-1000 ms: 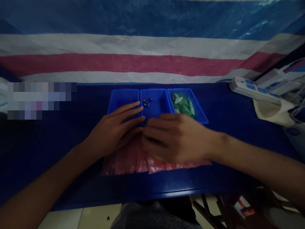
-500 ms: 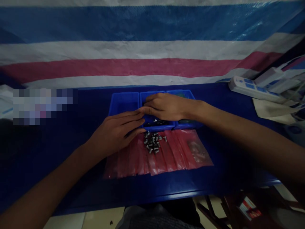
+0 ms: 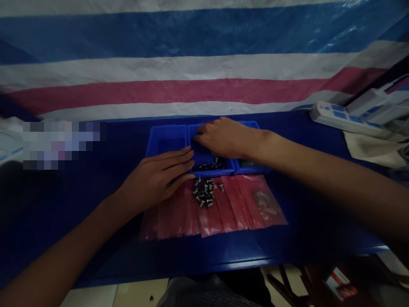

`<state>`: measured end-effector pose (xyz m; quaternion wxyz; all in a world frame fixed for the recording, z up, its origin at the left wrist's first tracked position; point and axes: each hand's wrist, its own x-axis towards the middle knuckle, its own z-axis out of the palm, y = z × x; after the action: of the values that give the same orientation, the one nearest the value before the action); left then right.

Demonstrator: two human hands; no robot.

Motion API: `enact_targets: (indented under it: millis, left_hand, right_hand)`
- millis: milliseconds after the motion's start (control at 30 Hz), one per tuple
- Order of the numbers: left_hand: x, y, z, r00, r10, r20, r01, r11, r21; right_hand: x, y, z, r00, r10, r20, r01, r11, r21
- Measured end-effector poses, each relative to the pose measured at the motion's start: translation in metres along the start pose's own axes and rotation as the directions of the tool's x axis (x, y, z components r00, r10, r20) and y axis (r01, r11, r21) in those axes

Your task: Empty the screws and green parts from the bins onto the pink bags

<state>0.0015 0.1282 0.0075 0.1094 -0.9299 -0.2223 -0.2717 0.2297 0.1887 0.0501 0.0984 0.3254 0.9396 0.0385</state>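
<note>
Three blue bins stand side by side. My right hand [image 3: 220, 135] reaches into the middle bin [image 3: 212, 172], its fingers curled down at the back left; what they hold, if anything, is hidden. Dark screws [image 3: 209, 165] lie at the front of that bin. My left hand [image 3: 159, 177] rests with fingers stretched out over the front of the left bin [image 3: 168, 138], fingertips at the middle bin's edge. Below the bins, a pile of silvery screws [image 3: 204, 192] lies on a row of red plastic bags [image 3: 220, 213]. My right wrist partly covers the right bin [image 3: 252, 124].
A white power strip [image 3: 345, 119] and a beige sheet [image 3: 370, 149] lie at the right, with cables beyond. A blurred pale bundle [image 3: 60, 143] is at the left of the blue table [image 3: 179, 260]. A striped sheet [image 3: 191, 91] hangs behind.
My right hand has drawn away from my left fingertips, slightly right and toward the back of the middle bin. More dark screws show. My left hand has stayed nearly still.
</note>
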Motion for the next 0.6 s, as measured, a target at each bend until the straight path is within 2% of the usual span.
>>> enact_targets:
  millis: [133, 300, 500, 600]
  left_hand:
    - [0.001, 0.001, -0.001, 1.0, 0.023, 0.006, -0.023, 1.0, 0.015]
    - [0.001, 0.0, 0.0, 1.0, 0.028, 0.005, -0.028, 0.999, 0.045]
    - [0.003, 0.0, 0.001, 0.999, 0.053, 0.003, -0.053, 0.997, 0.063]
    - [0.004, 0.001, 0.001, 0.998, 0.056, -0.018, -0.054, 0.997, 0.061]
  right_hand:
    - [0.0, 0.0, 0.007, 1.0, -0.031, 0.004, 0.03, 0.999, 0.022]
    - [-0.001, 0.0, 0.0, 1.0, 0.001, 0.015, -0.001, 1.0, -0.001]
    - [-0.004, -0.009, -0.008, 0.982, -0.094, 0.164, 0.092, 0.996, 0.02]
    - [-0.004, -0.013, -0.008, 0.975, -0.121, 0.188, 0.113, 0.992, 0.054]
